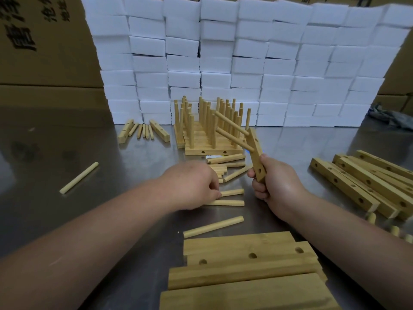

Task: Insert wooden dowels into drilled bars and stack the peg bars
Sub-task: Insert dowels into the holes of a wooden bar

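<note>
R hand [276, 184] grips a drilled bar [256, 154] w/ two dowels [232, 124] in it, tilted up. L hand [193, 182] pinches end of a loose dowel [233, 192] on surface [111, 166].

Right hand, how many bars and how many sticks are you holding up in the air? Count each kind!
Bar gripped by the right hand: 1
Dowels stuck in that bar: 2
Total: 3

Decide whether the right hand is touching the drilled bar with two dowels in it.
Touching. The head view shows the right hand gripping the lower end of the drilled bar, fingers curled round it.
</note>
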`<state>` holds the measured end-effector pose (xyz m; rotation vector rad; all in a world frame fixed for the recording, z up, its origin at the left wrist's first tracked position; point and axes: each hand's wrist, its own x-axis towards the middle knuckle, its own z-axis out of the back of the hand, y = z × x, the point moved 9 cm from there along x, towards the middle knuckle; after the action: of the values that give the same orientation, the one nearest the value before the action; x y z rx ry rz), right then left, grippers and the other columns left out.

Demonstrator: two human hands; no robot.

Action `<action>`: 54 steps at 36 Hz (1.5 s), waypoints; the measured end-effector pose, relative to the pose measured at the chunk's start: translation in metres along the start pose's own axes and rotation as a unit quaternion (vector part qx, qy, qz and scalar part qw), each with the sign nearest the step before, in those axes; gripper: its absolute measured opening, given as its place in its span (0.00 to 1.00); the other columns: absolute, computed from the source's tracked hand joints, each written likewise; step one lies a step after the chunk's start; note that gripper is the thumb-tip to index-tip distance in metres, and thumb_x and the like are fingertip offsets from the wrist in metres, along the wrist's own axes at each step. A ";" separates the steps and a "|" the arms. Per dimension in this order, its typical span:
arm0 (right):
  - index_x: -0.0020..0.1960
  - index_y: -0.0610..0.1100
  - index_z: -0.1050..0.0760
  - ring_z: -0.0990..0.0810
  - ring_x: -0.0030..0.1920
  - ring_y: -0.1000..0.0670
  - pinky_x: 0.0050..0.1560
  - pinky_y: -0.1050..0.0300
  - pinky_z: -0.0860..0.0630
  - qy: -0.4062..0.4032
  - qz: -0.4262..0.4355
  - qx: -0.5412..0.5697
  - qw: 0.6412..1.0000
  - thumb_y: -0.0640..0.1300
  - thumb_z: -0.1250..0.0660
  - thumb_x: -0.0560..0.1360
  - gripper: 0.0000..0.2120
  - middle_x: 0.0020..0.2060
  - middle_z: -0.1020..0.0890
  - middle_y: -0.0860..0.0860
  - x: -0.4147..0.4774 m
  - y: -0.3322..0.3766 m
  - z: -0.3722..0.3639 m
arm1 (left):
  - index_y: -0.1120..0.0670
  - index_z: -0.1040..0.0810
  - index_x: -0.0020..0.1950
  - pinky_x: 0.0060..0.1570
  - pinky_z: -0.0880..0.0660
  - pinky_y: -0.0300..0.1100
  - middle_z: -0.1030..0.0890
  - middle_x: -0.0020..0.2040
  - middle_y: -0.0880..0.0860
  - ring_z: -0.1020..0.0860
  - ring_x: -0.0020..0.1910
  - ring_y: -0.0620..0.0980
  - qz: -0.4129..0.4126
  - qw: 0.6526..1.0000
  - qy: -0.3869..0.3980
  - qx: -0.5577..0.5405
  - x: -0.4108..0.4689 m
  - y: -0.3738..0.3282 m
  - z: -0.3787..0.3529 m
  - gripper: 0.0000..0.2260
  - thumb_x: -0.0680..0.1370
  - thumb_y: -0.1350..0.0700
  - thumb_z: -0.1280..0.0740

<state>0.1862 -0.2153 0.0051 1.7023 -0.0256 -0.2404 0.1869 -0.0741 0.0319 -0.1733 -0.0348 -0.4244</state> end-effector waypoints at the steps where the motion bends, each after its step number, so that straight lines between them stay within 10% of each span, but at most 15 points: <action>1: 0.45 0.42 0.34 0.42 0.22 0.53 0.24 0.61 0.47 0.001 -0.001 -0.001 1.000 0.47 0.50 0.82 0.12 0.30 0.29 0.48 0.000 0.000 0.000 | 0.45 0.19 0.48 0.37 0.30 0.39 0.24 0.40 0.42 0.26 0.42 0.44 0.000 1.000 -0.001 -0.007 0.000 0.000 0.000 0.08 0.75 0.45 0.35; 54: 0.40 0.46 0.30 0.39 0.24 0.54 0.26 0.60 0.42 0.065 0.096 -0.112 0.987 0.47 0.48 0.81 0.14 0.27 0.33 0.51 -0.006 0.009 -0.012 | 0.52 0.21 0.44 0.36 0.35 0.42 0.27 0.36 0.48 0.30 0.37 0.45 -0.080 0.975 -0.170 -0.117 -0.018 -0.031 0.029 0.11 0.79 0.51 0.40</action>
<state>0.1839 -0.2041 0.0167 1.4776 -0.0638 0.0134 0.1581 -0.0891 0.0645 -0.4766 -0.3380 -0.5563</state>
